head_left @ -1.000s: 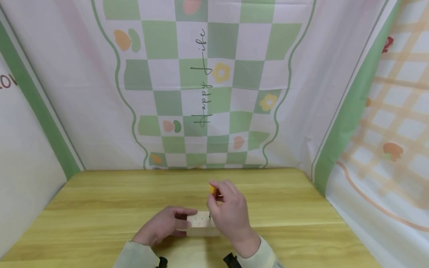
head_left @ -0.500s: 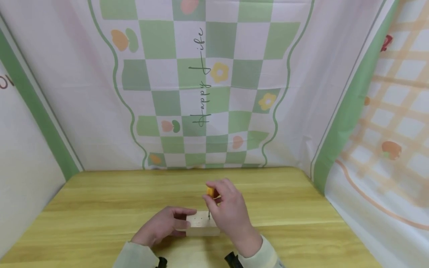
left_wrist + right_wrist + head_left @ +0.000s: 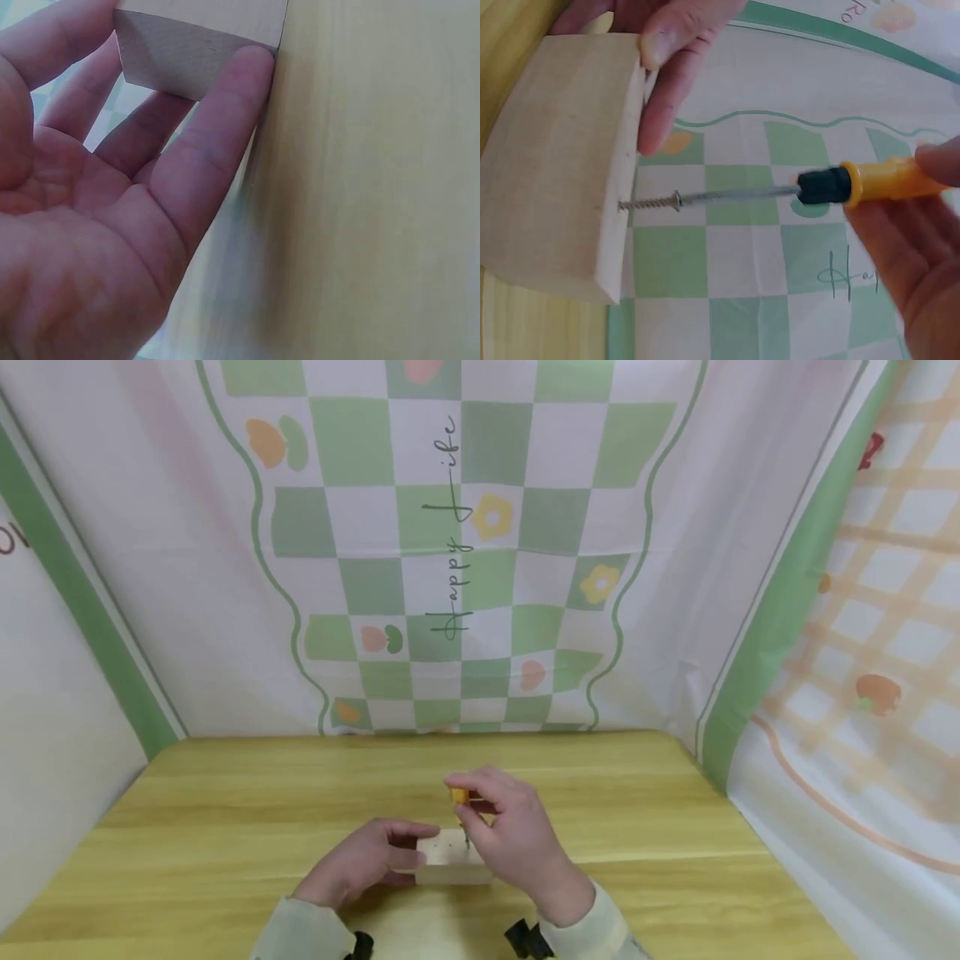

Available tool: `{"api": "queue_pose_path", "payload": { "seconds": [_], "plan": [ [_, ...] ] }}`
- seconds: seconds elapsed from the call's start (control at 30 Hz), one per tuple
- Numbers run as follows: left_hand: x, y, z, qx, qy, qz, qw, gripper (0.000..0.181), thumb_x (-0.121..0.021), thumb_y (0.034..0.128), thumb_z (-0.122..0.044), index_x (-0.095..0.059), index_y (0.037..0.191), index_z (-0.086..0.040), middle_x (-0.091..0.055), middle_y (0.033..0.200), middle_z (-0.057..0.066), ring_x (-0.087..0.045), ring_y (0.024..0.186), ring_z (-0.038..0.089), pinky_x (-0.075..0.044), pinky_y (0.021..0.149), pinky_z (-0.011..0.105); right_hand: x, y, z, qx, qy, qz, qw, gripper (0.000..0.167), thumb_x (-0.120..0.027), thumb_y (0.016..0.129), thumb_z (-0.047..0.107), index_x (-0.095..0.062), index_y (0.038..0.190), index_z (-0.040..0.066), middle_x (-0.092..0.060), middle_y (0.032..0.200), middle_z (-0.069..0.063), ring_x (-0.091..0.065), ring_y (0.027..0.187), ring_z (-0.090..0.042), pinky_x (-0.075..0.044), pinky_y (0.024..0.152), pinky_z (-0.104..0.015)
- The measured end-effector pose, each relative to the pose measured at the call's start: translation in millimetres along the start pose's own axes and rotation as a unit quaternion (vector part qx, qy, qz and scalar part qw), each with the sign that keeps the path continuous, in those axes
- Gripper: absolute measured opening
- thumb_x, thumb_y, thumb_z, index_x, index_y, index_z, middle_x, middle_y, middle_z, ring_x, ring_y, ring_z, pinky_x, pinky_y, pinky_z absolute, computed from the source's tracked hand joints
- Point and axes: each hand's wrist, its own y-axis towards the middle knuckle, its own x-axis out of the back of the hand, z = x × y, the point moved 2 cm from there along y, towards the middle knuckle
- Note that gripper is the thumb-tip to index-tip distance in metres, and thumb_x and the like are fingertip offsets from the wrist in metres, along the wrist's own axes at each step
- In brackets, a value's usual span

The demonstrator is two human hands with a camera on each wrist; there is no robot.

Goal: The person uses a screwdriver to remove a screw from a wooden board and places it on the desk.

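A pale wooden block [image 3: 453, 874] rests on the table, small holes dotting its top face. My left hand [image 3: 365, 862] grips the block's left end, thumb near and fingers on the far side; the left wrist view shows fingertips against the block's end [image 3: 169, 52]. In my right hand [image 3: 522, 832] is a screwdriver [image 3: 889, 182] with a yellow and black handle, pinched between thumb and fingers. Its shaft meets the head of a screw [image 3: 652, 202], whose point is at the block's face. Most of the screw's thread shows outside the wood. My right hand hides the block's right end in the head view.
The wood-grain table [image 3: 225, 827] extends around both hands. Behind it hangs a green and white checked cloth [image 3: 480, 585], with further cloth [image 3: 877, 635] along the right side. Black straps [image 3: 528, 937] sit at the wrists.
My right hand and the screwdriver's handle have shifted left, so the screwdriver leans more to the left. The left hand and block have stayed in place.
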Motion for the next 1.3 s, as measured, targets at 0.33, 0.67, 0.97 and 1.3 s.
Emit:
{"api": "queue_pose_path", "payload": {
  "seconds": [0.33, 0.67, 0.97, 1.3],
  "plan": [
    [0.1, 1.5, -1.1, 0.002, 0.006, 0.004, 1.0, 0.046, -0.073, 0.0903, -0.007, -0.062, 0.135, -0.003, -0.051, 0.14, 0.019, -0.061, 0.107, 0.028, -0.057, 0.085, 0.045, -3, 0.2, 3, 0.008, -0.113, -0.072, 0.9909, 0.026, -0.082, 0.081, 0.002, -0.072, 0.105, 0.006, -0.052, 0.088, 0.004, -0.059, 0.075, -0.007, -0.054, 0.063, -0.016],
    [1.3, 1.8, 2.4, 0.014, 0.004, 0.001, 0.9999, 0.046, -0.075, 0.0891, -0.008, -0.063, 0.134, -0.005, -0.053, 0.139, 0.016, -0.062, 0.106, 0.026, -0.057, 0.084, 0.045, 1, -0.9, 0, 0.007, -0.087, -0.101, 0.9911, 0.025, -0.081, 0.08, -0.005, -0.076, 0.103, 0.005, -0.057, 0.084, 0.006, -0.06, 0.073, -0.008, -0.055, 0.061, -0.018],
    [3.3, 2.5, 2.7, 0.013, -0.004, 0.007, 0.9999, 0.047, -0.074, 0.0894, -0.008, -0.063, 0.134, -0.004, -0.05, 0.141, 0.019, -0.061, 0.109, 0.028, -0.056, 0.086, 0.045, 10, 2.6, -10, -0.027, 0.041, 0.022, 0.9985, 0.027, -0.072, 0.089, -0.001, -0.076, 0.11, 0.014, -0.067, 0.102, 0.006, -0.063, 0.083, -0.013, -0.058, 0.067, -0.029],
    [1.2, 1.3, -0.3, 0.015, -0.003, 0.002, 0.9999, 0.047, -0.075, 0.0888, -0.009, -0.064, 0.134, -0.005, -0.047, 0.144, 0.019, -0.06, 0.11, 0.028, -0.056, 0.086, 0.045, 6, 2.5, -8, -0.048, -0.021, -0.026, 0.9983, 0.027, -0.077, 0.088, 0.004, -0.073, 0.113, 0.013, -0.053, 0.099, 0.005, -0.059, 0.085, -0.012, -0.058, 0.069, -0.025]
  ]
}}
